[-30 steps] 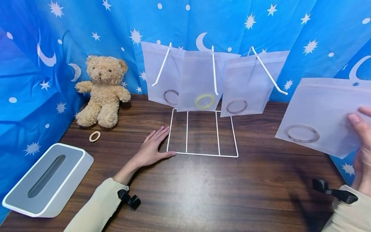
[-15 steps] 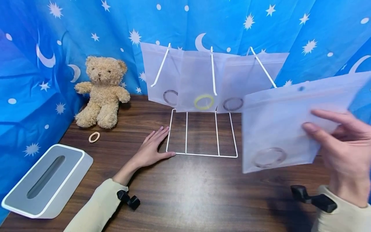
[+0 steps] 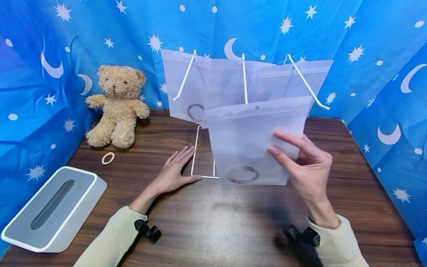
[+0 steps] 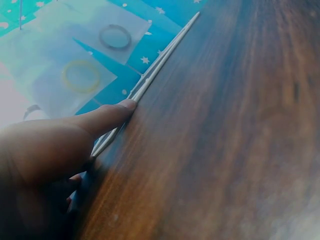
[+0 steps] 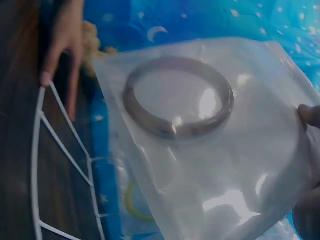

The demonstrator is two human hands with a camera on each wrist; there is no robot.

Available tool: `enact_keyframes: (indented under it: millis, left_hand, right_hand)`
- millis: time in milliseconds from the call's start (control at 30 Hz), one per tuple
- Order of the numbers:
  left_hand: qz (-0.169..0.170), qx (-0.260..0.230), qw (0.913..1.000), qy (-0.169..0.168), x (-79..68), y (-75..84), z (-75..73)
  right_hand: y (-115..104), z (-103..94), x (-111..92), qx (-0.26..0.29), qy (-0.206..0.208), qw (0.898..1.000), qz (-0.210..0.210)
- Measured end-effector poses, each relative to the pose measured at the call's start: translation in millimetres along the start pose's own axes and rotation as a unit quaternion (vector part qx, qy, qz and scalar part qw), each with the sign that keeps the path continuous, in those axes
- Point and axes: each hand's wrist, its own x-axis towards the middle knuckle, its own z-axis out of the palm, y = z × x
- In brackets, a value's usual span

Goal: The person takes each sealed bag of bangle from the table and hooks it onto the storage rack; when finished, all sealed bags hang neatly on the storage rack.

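Note:
My right hand (image 3: pixel 308 168) pinches a frosted zip bag (image 3: pixel 253 142) by its right side, between thumb and fingers. Inside the bag, near its bottom, lies a brownish bangle (image 3: pixel 242 175); the right wrist view shows the bangle (image 5: pixel 178 97) up close through the plastic. The bag hangs in front of a white wire display rack (image 3: pixel 195 150), hiding much of its base. My left hand (image 3: pixel 175 168) lies flat on the table, straight fingers and thumb touching the rack's left front corner. In the left wrist view the thumb (image 4: pixel 112 116) presses on the base wire.
On the rack's hooks hang a left bag (image 3: pixel 186 81), a middle bag (image 3: pixel 227 81) and a right bag (image 3: pixel 283 79). A teddy bear (image 3: pixel 118 105), a pale ring (image 3: pixel 108 158) and a grey-topped tissue box (image 3: pixel 55 207) stand at left. A blue star-patterned curtain (image 3: pixel 333 37) surrounds the table.
My right hand has carried the bag with the bangle leftward, from the right edge to in front of the rack. My left hand has stayed at the rack's corner.

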Motion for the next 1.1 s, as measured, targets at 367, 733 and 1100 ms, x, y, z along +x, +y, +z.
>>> enact_keyframes:
  millis: [367,733,1100]
  left_hand:
    - [0.001,-0.003,1.0000,0.002,0.1,0.8,-1.9]
    - [-0.001,-0.004,1.0000,0.004,-1.2,1.5,-2.2]
    - [0.002,-0.001,1.0000,0.005,-1.1,2.2,-0.4]
  right_hand:
    - [6.6,11.1,-1.6,-0.010,-0.015,1.000,0.002]
    - [12.1,12.3,-1.5,-0.018,-0.005,1.000,0.017]
    - [33.5,15.6,2.9,-0.035,0.014,0.999,0.032]
